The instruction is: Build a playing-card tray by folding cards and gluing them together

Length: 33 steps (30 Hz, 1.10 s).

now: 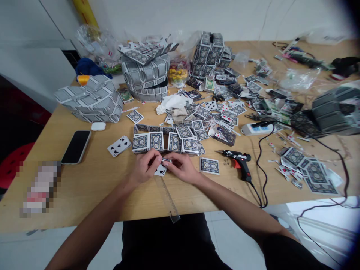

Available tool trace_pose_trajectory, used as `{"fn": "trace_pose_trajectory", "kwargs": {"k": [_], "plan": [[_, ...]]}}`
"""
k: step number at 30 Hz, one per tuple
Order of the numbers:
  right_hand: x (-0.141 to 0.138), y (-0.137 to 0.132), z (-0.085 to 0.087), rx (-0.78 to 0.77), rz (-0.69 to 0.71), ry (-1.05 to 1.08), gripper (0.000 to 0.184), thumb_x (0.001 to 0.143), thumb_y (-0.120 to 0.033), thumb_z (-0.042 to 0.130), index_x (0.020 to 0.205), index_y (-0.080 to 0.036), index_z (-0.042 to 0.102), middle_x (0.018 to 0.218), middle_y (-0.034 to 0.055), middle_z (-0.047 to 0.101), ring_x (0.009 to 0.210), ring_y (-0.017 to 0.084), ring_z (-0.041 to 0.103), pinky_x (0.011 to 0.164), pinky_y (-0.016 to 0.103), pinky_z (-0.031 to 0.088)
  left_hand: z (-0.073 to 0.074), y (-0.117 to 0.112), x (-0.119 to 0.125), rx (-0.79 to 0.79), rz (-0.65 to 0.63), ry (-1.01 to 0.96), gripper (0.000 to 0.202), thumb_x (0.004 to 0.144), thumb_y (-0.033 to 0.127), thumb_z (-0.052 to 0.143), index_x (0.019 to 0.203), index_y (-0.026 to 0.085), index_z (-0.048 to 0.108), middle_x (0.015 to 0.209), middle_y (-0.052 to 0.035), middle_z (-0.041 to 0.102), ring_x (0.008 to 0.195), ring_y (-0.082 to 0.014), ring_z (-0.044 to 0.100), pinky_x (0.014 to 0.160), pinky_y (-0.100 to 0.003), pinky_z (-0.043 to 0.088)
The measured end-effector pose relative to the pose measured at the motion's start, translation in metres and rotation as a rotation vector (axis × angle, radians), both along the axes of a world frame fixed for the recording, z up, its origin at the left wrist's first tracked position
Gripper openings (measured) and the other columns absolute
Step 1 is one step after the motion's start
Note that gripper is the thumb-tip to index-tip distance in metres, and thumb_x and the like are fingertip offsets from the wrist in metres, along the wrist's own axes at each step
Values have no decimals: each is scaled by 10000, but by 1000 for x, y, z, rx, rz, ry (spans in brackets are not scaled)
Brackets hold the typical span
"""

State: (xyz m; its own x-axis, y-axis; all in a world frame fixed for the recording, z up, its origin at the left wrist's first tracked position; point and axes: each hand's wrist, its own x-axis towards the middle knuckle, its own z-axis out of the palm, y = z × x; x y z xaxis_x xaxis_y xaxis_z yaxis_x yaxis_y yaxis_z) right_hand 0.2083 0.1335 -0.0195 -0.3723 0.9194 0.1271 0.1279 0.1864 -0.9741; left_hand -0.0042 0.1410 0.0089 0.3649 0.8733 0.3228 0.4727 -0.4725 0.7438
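Observation:
Both hands meet near the table's front edge over a playing card (161,171) whose lower part shows a black-suit face. My left hand (147,165) is closed, thumb and fingers pinching a small card piece (166,160). Opposite it, my right hand (181,165) is closed on the same piece. Just beyond my fingers stands a low box-like structure of playing cards (156,141), patterned backs outward. Under the hands, a clear ruler (168,198) reaches over the table edge. A face-up card (119,146) lies to the left, and a face-down card (209,165) to the right.
A hot glue gun (239,163) with a black cord rests at right, near a white power strip (258,128). At left lie a phone (75,147) and a white earbud case (98,126). Card-patterned bags (91,99) and loose cards (225,112) crowd the back.

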Motion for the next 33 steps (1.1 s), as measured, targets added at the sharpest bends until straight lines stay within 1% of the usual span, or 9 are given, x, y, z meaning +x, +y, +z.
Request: {"fn": "trace_pose_trajectory", "kwargs": {"k": [6, 12, 20, 28, 33], "plan": [[1, 2, 3, -56, 20, 26, 459, 1005, -612, 660, 1039, -165, 758, 826, 47, 729, 625, 133, 548, 564, 257, 442, -2, -1, 1, -7, -5, 9, 212, 1076, 325, 510, 910, 221, 592, 685, 46, 575, 580, -114, 509, 583, -245, 378], [3, 3, 4, -106, 31, 43, 452, 1000, -596, 674, 1043, -156, 766, 842, 56, 743, 646, 144, 598, 596, 267, 486, -2, -1, 0, -34, 7, 13, 214, 1085, 337, 496, 935, 219, 594, 702, 42, 593, 578, -116, 504, 581, -247, 372], [0, 1, 2, -86, -1, 34, 458, 982, -600, 708, 1100, -162, 770, 825, 42, 734, 610, 132, 581, 582, 260, 492, -4, 0, -1, -50, 22, -7, 228, 1104, 342, 463, 965, 220, 596, 743, 37, 604, 606, -122, 517, 603, -254, 385], [-1, 2, 0, -45, -39, 23, 401, 976, -555, 738, 1095, -174, 777, 841, 45, 751, 608, 134, 589, 587, 272, 501, -4, 0, 0, -64, 32, -8, 205, 1096, 334, 462, 970, 226, 583, 696, 50, 550, 577, -124, 492, 578, -261, 356], [-1, 1, -1, -69, -57, 5, 404, 973, -566, 739, 1083, -180, 776, 814, 40, 746, 594, 136, 590, 566, 269, 492, -3, 1, -1, -83, 33, -10, 199, 1092, 339, 474, 974, 227, 588, 668, 58, 523, 541, -117, 450, 557, -255, 341]]}}
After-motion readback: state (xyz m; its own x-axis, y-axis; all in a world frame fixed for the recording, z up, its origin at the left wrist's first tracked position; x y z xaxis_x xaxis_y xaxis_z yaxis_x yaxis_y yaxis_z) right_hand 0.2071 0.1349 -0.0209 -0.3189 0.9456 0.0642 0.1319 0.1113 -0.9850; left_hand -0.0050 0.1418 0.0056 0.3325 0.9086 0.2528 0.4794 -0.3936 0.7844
